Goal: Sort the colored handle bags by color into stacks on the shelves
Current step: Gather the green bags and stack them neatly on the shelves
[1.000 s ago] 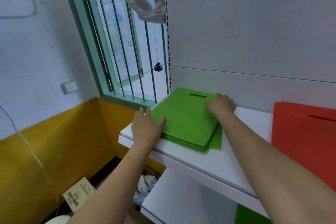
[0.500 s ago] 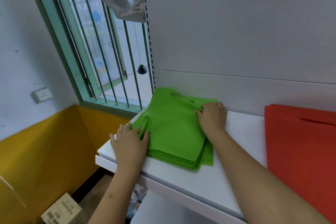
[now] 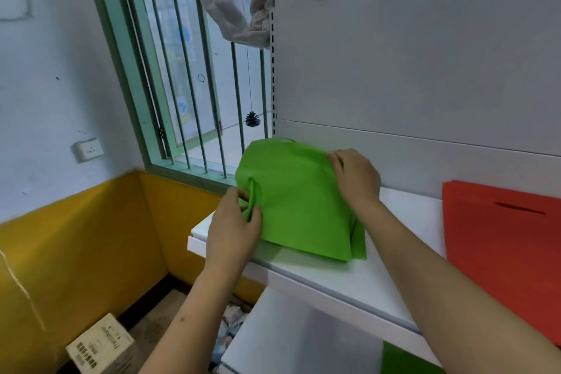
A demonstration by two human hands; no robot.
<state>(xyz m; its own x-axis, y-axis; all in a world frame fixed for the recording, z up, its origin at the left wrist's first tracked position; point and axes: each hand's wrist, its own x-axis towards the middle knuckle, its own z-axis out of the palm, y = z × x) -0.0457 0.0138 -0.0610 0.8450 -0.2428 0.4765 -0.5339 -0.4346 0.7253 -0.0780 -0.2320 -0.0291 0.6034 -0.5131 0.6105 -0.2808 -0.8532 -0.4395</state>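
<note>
Green bags point(image 3: 299, 206) sat in a stack at the left end of the white shelf point(image 3: 349, 279), and I had both hands on them. My left hand point(image 3: 235, 226) pinched a raised fold of the fabric at the stack's left edge, thumb and fingers curled tight around it. My right hand point(image 3: 356, 177) gripped the far right corner near the handle slot, fingers curled over the cloth, and the top bag bulged up between the two grips. Off to the right on the same shelf, well apart, lay the red bags point(image 3: 504, 246), flat, handle slot showing. Behind the stack stood the grey back panel point(image 3: 409, 70). Left of it, the barred window point(image 3: 194, 70), with a pine cone point(image 3: 252, 119) hanging on a string. Down on the floor sat a cardboard box point(image 3: 100, 346).
</note>
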